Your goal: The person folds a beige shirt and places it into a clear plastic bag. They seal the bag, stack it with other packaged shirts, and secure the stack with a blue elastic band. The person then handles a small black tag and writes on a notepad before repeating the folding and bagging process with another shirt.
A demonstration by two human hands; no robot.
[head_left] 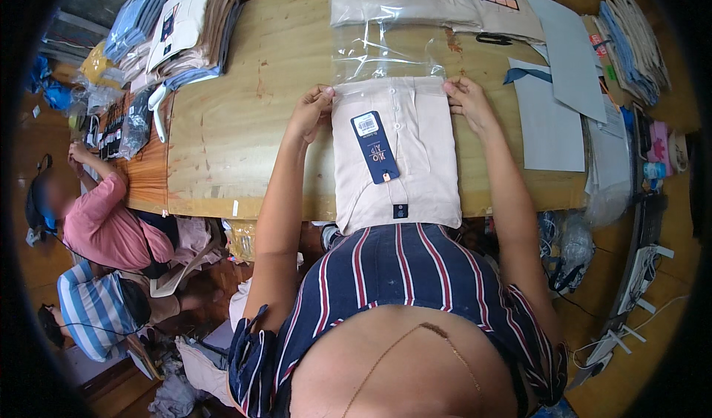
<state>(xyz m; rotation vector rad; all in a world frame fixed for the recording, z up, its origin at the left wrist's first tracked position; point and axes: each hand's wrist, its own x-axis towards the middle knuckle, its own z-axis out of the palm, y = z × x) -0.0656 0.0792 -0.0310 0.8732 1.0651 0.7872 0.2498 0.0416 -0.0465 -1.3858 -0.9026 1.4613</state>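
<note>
A folded cream shirt lies flat at the table's front edge, against my body. Its small buttons run down the middle, and a navy hang tag rests on it by a string. Beyond its far edge spreads a clear plastic bag; how much of the shirt the bag covers I cannot tell. At the far left corner my left hand pinches the edge, thumb on top. My right hand is closed on the far right corner. Whether the fingers hold cloth, plastic or both is unclear.
Bagged cream shirts lie at the table's far edge. A stack of folded shirts stands far left beside a white handheld tool. White sheets and more folded shirts lie right. Two people sit left, one in a pink top.
</note>
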